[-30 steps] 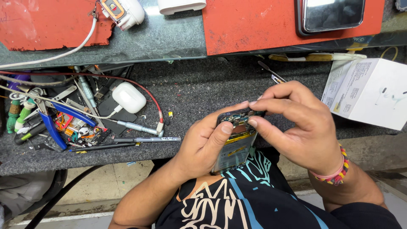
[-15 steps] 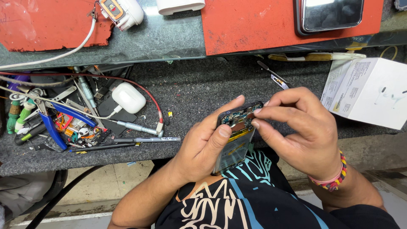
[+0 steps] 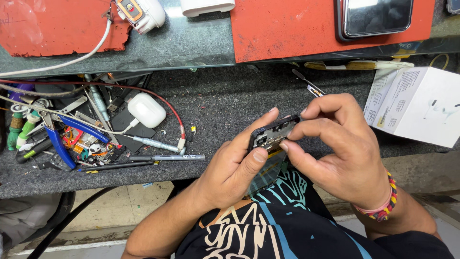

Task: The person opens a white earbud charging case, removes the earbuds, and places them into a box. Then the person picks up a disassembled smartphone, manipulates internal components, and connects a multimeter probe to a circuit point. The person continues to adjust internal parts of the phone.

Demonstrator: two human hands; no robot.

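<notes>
Shifted since the earlier frames: the opened phone (image 3: 271, 135) now sits tilted with its top edge raised, and the right hand (image 3: 335, 148) has slid from covering it to working at its upper end.

Item: opened phone, dark frame, internal parts exposed; held above the near edge of the bench (image 3: 225, 105), over the person's lap.

Left hand (image 3: 237, 165): grip wrapped around the phone from below, thumb pressed on its near edge, fingers behind the frame.

Right hand: grip pressed together, thumb and forefinger pinching at the phone's top end; whether a small part sits between them cannot be told. Beaded bracelet (image 3: 385, 208) on the wrist.

Bench, left side: blue-handled pliers (image 3: 60, 139), white earbud case (image 3: 146, 110) with a cable attached, screwdriver (image 3: 155, 143), thin grey pen-like tool (image 3: 165, 157), red wire (image 3: 163, 103), mixed small tools and parts.

Bench, right side: white box (image 3: 421, 105) well apart from the hands; tweezers (image 3: 309, 85) just beyond the right hand's fingers.

Raised shelf behind: two red mats (image 3: 287, 29), dark phone (image 3: 376, 18) lying on the right one, white device with orange panel (image 3: 141, 13).
</notes>
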